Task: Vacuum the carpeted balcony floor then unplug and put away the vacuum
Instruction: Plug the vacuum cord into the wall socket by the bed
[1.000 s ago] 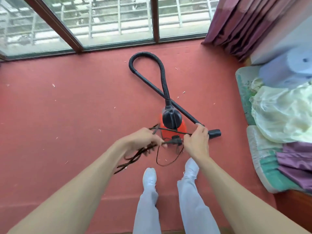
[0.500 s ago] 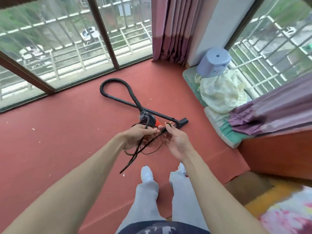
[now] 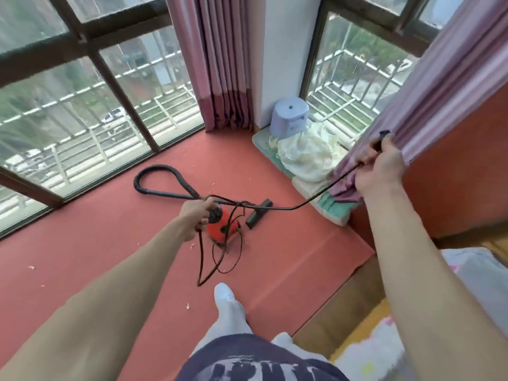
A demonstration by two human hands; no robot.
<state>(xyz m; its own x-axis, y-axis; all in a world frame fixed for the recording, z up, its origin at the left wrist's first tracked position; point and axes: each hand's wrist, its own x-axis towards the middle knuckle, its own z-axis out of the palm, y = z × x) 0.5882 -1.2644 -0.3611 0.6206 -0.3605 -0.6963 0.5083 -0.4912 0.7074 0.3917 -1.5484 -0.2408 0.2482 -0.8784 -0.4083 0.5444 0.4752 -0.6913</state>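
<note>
Right hand up high by the curtain, fingers curled tight round the plug end of the cord, plug tip poking out above the knuckles. Left hand low and forward, fist closed on a bunch of cord loops, 2 or 3 of them dangling down toward the carpet. Between the 2 hands, cord stretched in a shallow sag, running up to the right. Vacuum sitting on the carpet just beyond and below the left hand, partly hidden behind it, hose looped away further out, nozzle off to the right of the body. Probably light, that cord: limp, thin, smooth-skinned, apt to tangle and slide through a loose grip, so best held at the stiff plug and at the gathered loops. Vacuum body small, likely light enough for 1 hand, though any carry handle hidden from here. Carpet dotted with pale scraps, so vacuuming seemingly not yet done.
</note>
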